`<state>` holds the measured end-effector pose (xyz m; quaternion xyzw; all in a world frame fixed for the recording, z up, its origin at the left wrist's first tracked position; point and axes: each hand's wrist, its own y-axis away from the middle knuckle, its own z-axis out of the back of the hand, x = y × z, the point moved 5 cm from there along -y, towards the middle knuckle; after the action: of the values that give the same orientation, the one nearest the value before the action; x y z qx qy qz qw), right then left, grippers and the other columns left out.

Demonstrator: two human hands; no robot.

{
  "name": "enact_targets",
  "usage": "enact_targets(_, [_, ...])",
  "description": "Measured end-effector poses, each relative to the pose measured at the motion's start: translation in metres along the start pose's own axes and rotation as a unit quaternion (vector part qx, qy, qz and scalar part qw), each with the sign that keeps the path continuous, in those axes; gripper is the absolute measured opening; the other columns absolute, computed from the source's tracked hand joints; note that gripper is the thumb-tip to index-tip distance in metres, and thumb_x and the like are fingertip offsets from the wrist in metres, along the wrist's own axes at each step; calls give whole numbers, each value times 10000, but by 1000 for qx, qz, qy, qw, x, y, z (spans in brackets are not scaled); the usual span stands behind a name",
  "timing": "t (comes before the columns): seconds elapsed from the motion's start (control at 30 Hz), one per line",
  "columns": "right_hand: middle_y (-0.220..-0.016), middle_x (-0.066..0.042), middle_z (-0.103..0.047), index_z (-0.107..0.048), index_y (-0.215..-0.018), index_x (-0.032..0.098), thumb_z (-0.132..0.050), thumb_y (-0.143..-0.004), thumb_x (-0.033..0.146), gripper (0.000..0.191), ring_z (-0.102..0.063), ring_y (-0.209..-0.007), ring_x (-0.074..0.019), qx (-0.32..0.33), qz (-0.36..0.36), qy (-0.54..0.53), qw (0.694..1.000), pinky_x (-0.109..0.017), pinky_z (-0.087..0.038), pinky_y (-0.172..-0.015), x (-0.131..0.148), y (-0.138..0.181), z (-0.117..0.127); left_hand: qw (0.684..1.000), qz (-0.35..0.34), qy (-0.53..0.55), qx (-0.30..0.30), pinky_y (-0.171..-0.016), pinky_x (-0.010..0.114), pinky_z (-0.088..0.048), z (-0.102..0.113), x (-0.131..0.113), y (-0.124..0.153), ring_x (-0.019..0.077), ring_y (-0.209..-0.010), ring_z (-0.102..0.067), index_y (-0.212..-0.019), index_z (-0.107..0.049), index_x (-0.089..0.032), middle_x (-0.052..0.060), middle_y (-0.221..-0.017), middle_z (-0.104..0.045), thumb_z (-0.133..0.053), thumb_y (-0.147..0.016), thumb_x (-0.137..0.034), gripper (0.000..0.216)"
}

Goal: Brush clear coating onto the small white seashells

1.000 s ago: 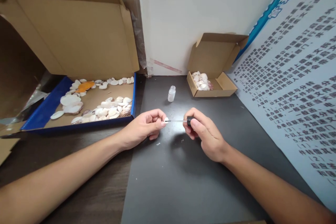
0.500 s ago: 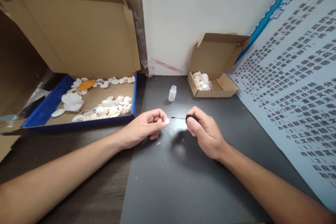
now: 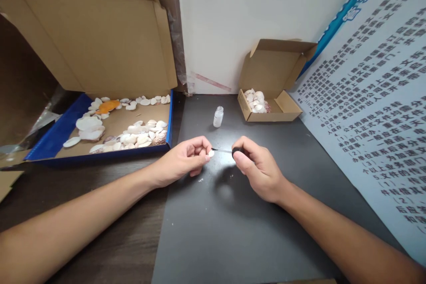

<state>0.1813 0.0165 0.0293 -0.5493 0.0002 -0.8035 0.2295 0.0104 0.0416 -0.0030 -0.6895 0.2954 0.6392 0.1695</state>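
Observation:
My left hand [image 3: 186, 159] is closed in a pinch on a small white shell [image 3: 211, 153], held just above the dark table mat [image 3: 233, 230]. My right hand [image 3: 256, 168] is closed on the black cap of a thin brush [image 3: 229, 151]. The brush tip points left and touches the shell. A small open clear bottle [image 3: 218, 116] stands upright on the mat behind both hands.
A large blue-edged cardboard box [image 3: 66, 133] with several loose shells, one orange, lies at the left, its lid raised. A small open cardboard box [image 3: 269, 111] with shells sits at the back right. A printed poster [image 3: 372, 97] leans along the right. A white wall stands behind.
The brush drew back to the right, away from the shell, half a second ago. Now its tip is back against the shell. My left hand has hardly moved.

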Motion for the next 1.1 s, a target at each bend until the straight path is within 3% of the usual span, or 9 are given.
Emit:
enact_targets(0.1, [-631, 50, -434, -456, -788, 212, -453, -988, 345, 241, -383, -557, -110, -26, 1, 13, 1000, -258, -323, -550, 1, 0, 3, 1000, -1, -3, 0, -457, 177, -295, 0, 0, 0, 41, -482, -373, -873, -508, -186, -90, -613, -407, -650, -889, -355, 221])
enact_targets(0.27, [-641, 51, -446, -473, -830, 211, -454, -990, 359, 219, -387, -550, -107, 19, 12, -4, 1000, -254, -331, -542, 2, 1, -2, 1000, -2, 9, -5, -457, 172, -315, -1, 0, 1, 42, -478, -389, -840, -473, -192, -92, -603, -419, -654, -884, -326, 229])
enact_targets(0.43, [-628, 53, -448, -465, -821, 213, -452, -991, 354, 221, -390, -549, -107, 17, 4, 6, 1000, -249, -331, -542, 2, 0, -2, 1000, 9, 24, -5, -454, 173, -352, -1, 2, 0, 50, -457, -416, -832, -465, -198, -98, -563, -419, -657, -884, -327, 237])
enact_targets(0.53, [-626, 56, -427, -470, -835, 214, -458, -987, 368, 217, -381, -540, -106, 38, 0, -1, 999, -246, -328, -528, 1, 0, -5, 999, 6, 48, -1, -460, 185, -398, -2, 3, -1, 49, -433, -381, -847, -457, -204, -112, -539, -392, -659, -888, -368, 263])
enact_targets(0.67, [-618, 55, -422, -451, -795, 214, -468, -983, 362, 240, -374, -549, -106, 18, -15, 36, 999, -246, -319, -533, 0, 0, -2, 997, 11, 71, 3, -459, 191, -445, -4, 0, -1, 39, -423, -325, -834, -450, -203, -123, -528, -378, -681, -872, -367, 286])
enact_targets(0.77, [-647, 48, -457, -475, -845, 212, -453, -988, 374, 217, -408, -556, -108, 42, -10, 0, 999, -246, -342, -539, 1, 1, -5, 996, 18, 87, 7, -430, 180, -432, -5, -2, -1, 43, -412, -331, -843, -449, -207, -127, -512, -380, -684, -856, -331, 266])
enact_targets(0.93, [-624, 53, -426, -459, -818, 215, -466, -985, 377, 232, -382, -555, -111, 29, -18, 57, 998, -249, -321, -539, 0, 1, -4, 995, 29, 96, 7, -421, 179, -405, -4, 0, 0, 58, -414, -356, -846, -446, -213, -120, -499, -370, -658, -853, -305, 231])
enact_targets(1.1, [-635, 50, -448, -469, -865, 216, -433, -997, 372, 207, -398, -544, -111, 51, 6, 7, 999, -250, -338, -532, 3, 3, -6, 995, 22, 97, 0, -427, 174, -365, -3, 3, -1, 58, -434, -316, -849, -484, -201, -110, -511, -352, -645, -875, -351, 221])
